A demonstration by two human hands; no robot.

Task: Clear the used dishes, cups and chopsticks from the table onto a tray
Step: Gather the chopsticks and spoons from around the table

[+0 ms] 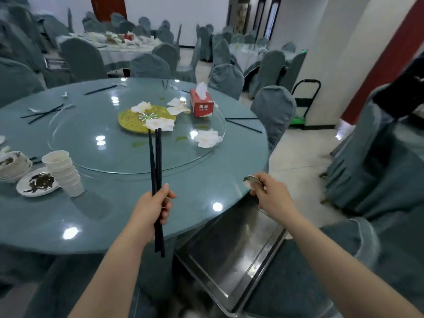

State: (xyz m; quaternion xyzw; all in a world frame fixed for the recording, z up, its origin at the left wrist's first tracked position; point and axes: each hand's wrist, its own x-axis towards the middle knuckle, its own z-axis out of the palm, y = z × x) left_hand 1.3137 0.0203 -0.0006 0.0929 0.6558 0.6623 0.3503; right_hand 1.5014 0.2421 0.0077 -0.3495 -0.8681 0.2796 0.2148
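My left hand (152,208) grips a bundle of black chopsticks (156,161) that stand almost upright over the near edge of the round table (110,216). My right hand (273,195) holds a metal spoon (251,181) at the table's right edge, above a steel tray (220,251) that sits low beside the table. A leaning stack of white cups (64,173) and dirty plates (36,183) lie at the near left. More black chopsticks (42,113) lie at the far left, with others (243,123) on the right side.
A glass turntable (96,143) carries crumpled napkins (207,138) and a red tissue box (202,104). Grey-covered chairs (274,111) ring the table. A black cart (304,102) stands by the white pillar. Another laid table (121,42) is behind.
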